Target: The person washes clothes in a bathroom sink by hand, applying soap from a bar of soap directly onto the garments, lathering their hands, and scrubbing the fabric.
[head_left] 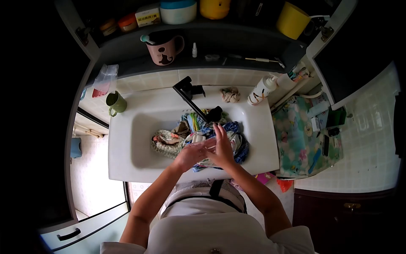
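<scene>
Over a white sink (141, 122), my left hand (192, 155) and my right hand (222, 147) meet just below the black faucet (189, 101). The right hand has its fingers stretched up toward the faucet's spout, and its lower edge touches the left hand. The left hand lies palm up with its fingers extended toward the right palm; I make out nothing held in either. A heap of patterned clothes (169, 138) in blue, green and beige lies in the basin under both hands, which partly cover it.
A green mug (116, 103) stands on the sink's left rim. A crumpled cloth (230, 95) and a white pump bottle (262, 90) sit at the back right. Above hangs a shelf with a pink mug (164, 51). At right is a floral-covered surface (292, 139) with small items.
</scene>
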Motion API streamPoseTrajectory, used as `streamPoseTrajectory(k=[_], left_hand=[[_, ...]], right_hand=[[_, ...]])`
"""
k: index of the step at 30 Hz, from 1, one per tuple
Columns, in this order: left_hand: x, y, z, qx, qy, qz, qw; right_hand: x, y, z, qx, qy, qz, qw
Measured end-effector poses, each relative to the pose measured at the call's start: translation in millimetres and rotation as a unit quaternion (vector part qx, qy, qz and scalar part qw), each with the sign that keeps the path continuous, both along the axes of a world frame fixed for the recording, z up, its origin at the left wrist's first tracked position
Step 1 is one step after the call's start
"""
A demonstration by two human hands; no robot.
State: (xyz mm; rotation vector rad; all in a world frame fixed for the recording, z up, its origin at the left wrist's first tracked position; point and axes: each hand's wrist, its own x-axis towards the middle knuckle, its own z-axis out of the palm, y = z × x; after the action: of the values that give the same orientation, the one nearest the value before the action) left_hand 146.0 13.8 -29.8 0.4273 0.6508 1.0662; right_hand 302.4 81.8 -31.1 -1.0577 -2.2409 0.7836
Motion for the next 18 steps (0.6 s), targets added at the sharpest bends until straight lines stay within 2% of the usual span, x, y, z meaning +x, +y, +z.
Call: streamPoseTrajectory(k=[1,2,4,5,8,10,18], left_hand=[[-2.1,-1.9,-7.4,0.000,-0.003,0.005,1.000],[-2.9,-2.4,-10.9,-0.012,0.009,0.005,1.000],[-4.7,-2.5,-13.4,-0.035,0.034,0.003,0.999],[-5.0,-2.2,-12.6,-0.041,0.063,0.004,0.997],[-4.2,-1.9,-11.2,-0.052,0.132,0.010,0.990],[-2.8,-1.2,-12.0,-0.046,0.154,0.015,0.987],[4.5,-2.9,-21.6,-0.073,0.073,0.119,0.987]], right_hand=[[3.4,1.9,1.2,-0.051,0.044,-0.007,0.998],[7.6,5.0,-8.8,-0.171,0.085,0.039,0.981],[11.1,13.0,-30.1,-0.399,0.164,0.128,0.893],[13.3,13.6,-33.0,-0.432,0.169,0.148,0.874],[12.6,9.4,-20.1,-0.442,0.146,0.141,0.874],[12.6,10.1,-28.3,-0.456,0.178,0.155,0.858],[12.0,7.7,-13.6,-0.472,0.245,0.151,0.833]])
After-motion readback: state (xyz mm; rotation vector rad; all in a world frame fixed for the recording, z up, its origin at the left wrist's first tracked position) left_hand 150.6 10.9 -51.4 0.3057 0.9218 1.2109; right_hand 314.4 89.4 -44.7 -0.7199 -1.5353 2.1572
